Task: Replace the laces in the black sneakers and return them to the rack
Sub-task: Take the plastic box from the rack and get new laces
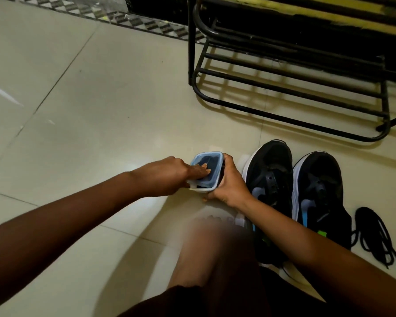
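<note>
A person sits on a pale tiled floor (101,110) with one bare knee (215,248), blurred, drawn up in the middle of the view. Both arms reach forward to a small plastic container (202,190) that is low over the floor just ahead of the knee; whether it touches the tiles cannot be told. The left hand (169,173) lies across the container's blue lid (212,160). Its grip is slack, with the fingers straight and flat on the lid's top. The right hand (230,184) takes the container from the other side, its grip curled round the wall and the fingers wrapped over the far edge. Something dark shows through the lid, but what it is cannot be told. Just beside the right hand stand the two black sneakers, the nearer sneaker (272,170) and the farther sneaker (320,179). They are side by side on the floor, close enough to touch, with their toes towards the rack. Both have white soles and grey marks on the side, and their eyelets show as bare holes. The right forearm crosses over the heel of the nearer one. To the right of the pair, near but apart from it, a loose heap of black laces (373,234) lies on the tiles. Beyond the sneakers, well apart from them, stands the black metal rack (190,53), its low barred shelf casting striped shadows on the floor.
</note>
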### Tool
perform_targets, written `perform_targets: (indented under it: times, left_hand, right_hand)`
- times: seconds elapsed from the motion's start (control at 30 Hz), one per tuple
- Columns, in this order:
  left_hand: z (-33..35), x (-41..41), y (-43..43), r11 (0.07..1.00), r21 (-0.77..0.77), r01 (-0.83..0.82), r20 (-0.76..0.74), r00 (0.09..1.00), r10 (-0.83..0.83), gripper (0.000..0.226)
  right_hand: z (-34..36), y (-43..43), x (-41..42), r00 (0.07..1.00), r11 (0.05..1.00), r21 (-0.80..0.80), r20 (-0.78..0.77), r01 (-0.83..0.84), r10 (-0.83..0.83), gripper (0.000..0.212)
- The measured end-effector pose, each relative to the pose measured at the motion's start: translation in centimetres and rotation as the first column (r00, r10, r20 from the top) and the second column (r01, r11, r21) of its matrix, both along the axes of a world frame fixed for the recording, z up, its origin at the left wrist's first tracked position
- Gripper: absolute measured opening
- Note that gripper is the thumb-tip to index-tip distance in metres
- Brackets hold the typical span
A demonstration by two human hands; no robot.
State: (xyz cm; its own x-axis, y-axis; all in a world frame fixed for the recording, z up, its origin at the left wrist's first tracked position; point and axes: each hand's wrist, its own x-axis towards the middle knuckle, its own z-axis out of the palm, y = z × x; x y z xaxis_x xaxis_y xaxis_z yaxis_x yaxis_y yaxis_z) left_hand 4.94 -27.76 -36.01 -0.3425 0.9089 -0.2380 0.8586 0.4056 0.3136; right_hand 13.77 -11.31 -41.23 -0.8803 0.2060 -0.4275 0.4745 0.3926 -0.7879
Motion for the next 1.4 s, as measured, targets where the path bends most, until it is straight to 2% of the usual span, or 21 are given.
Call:
perform_targets:
  times: [0.03, 0.13, 0.17, 0.2, 0.27, 0.3, 0.33, 0.4, 0.47, 0.57, 0.67, 0.77, 0.83, 0.87, 0.93, 0.97, 1.03, 1.07, 1.1, 1.23, 1.4]
  left_hand:
    - [0.4, -0.5, -0.3, 0.999, 0.028, -0.036, 0.045, 0.998, 0.034, 0.058]
    - [1.5, -1.8, -1.3, 0.936, 0.307, -0.171, 0.174, 0.977, 0.121, 0.041]
    - [1.6, -2.2, -1.5, 0.877, 0.385, -0.288, 0.24, 0.949, 0.206, 0.034]
    - [1.5, -2.5, -1.7, 0.772, 0.421, -0.476, 0.383, 0.865, 0.324, 0.029]
    - [1.0, -2.7, -1.8, 0.392, 0.308, -0.867, 0.768, 0.47, 0.435, 0.028]
    - [0.7, -2.6, -1.9, 0.178, 0.201, -0.963, 0.872, 0.259, 0.415, 0.028]
    - [0.2, -2.3, -2.1, 0.001, 0.113, -0.994, 0.908, 0.104, 0.405, 0.029]
    - [-1.1, -0.9, -2.5, -0.243, 0.001, -0.97, 0.904, -0.103, 0.416, 0.037]
    - [-2.5, 0.9, -3.0, -0.416, -0.063, -0.907, 0.848, -0.268, 0.457, 0.052]
    - [-3.7, 3.4, -3.2, -0.571, -0.133, -0.81, 0.82, -0.414, 0.396, 0.058]
    - [-3.9, 5.1, -2.7, -0.588, -0.11, -0.801, 0.822, -0.406, 0.4, 0.054]
    - [-2.8, 5.4, -2.0, -0.639, -0.078, -0.766, 0.781, -0.445, 0.438, 0.072]
    - [-1.5, 5.4, -1.6, -0.6, 0.059, -0.798, 0.754, -0.358, 0.55, 0.073]
    - [-0.9, 5.4, -1.4, -0.518, 0.183, -0.836, 0.732, -0.235, 0.639, 0.069]
    - [0.0, 5.2, -0.9, -0.213, 0.407, -0.888, 0.661, 0.126, 0.74, 0.053]
    - [0.4, 4.9, -0.6, -0.015, 0.429, -0.903, 0.622, 0.284, 0.729, 0.043]
    - [0.8, 4.4, 0.3, 0.386, 0.319, -0.866, 0.52, 0.5, 0.693, 0.03]
    - [0.9, 4.2, 0.8, 0.522, 0.252, -0.815, 0.436, 0.577, 0.691, 0.029]
    - [0.8, 4.1, 1.4, 0.599, 0.216, -0.771, 0.353, 0.633, 0.689, 0.03]
    - [1.6, 4.3, 3.7, 0.682, 0.321, -0.658, 0.136, 0.744, 0.654, 0.042]
    - [3.1, 4.6, 5.5, 0.67, 0.375, -0.641, 0.03, 0.731, 0.682, 0.048]
  right_hand:
    - [0.1, 0.1, 0.0, 1.0, 1.0, 0.005, 0.003, -0.014, 0.014, 0.113]
    - [0.3, 0.1, 0.0, 0.999, 0.998, 0.025, 0.002, -0.054, 0.054, 0.116]
    - [0.4, 0.1, 0.1, 0.998, 0.997, 0.037, -0.007, -0.065, 0.065, 0.115]
    - [0.5, 0.1, 0.1, 0.997, 0.996, 0.042, -0.017, -0.073, 0.073, 0.114]
    - [0.6, 0.1, 0.2, 0.997, 0.997, 0.03, -0.018, -0.071, 0.071, 0.112]
    - [0.6, 0.1, 0.2, 0.998, 0.997, 0.025, -0.014, -0.068, 0.068, 0.112]
    - [0.7, 0.1, 0.2, 0.998, 0.997, 0.025, -0.012, -0.068, 0.068, 0.112]
    - [0.9, 0.1, 0.2, 0.997, 0.997, 0.02, -0.023, -0.072, 0.072, 0.111]
    - [1.0, 0.1, 0.3, 0.997, 0.997, 0.01, -0.029, -0.074, 0.074, 0.108]
    - [1.2, 0.2, 0.3, 0.996, 0.997, 0.01, -0.031, -0.08, 0.08, 0.108]
    - [1.2, 0.2, 0.3, 0.997, 0.997, 0.0, -0.027, -0.078, 0.078, 0.108]
    - [1.1, 0.2, 0.2, 0.997, 0.997, -0.003, -0.02, -0.075, 0.075, 0.109]
    - [1.0, 0.2, 0.3, 0.997, 0.997, 0.004, -0.023, -0.078, 0.078, 0.11]
    - [1.0, 0.2, 0.3, 0.996, 0.997, 0.008, -0.027, -0.083, 0.083, 0.11]
    - [1.1, 0.2, 0.3, 0.996, 0.997, 0.004, -0.037, -0.081, 0.082, 0.109]
    - [1.2, 0.1, 0.3, 0.996, 0.997, -0.006, -0.045, -0.075, 0.074, 0.108]
    - [1.4, -0.1, 0.4, 0.996, 0.999, -0.041, -0.079, -0.032, 0.029, 0.108]
    - [1.7, -0.2, 0.4, 0.995, 0.998, -0.061, -0.102, -0.001, -0.006, 0.107]
    - [1.9, -0.3, 0.5, 0.99, 0.997, -0.073, -0.13, 0.034, -0.044, 0.105]
    - [3.4, 0.0, 0.7, 0.938, 0.986, -0.055, -0.305, 0.155, -0.164, 0.095]
    - [5.1, 0.4, 1.6, 0.898, 0.98, -0.069, -0.392, 0.188, -0.2, 0.094]
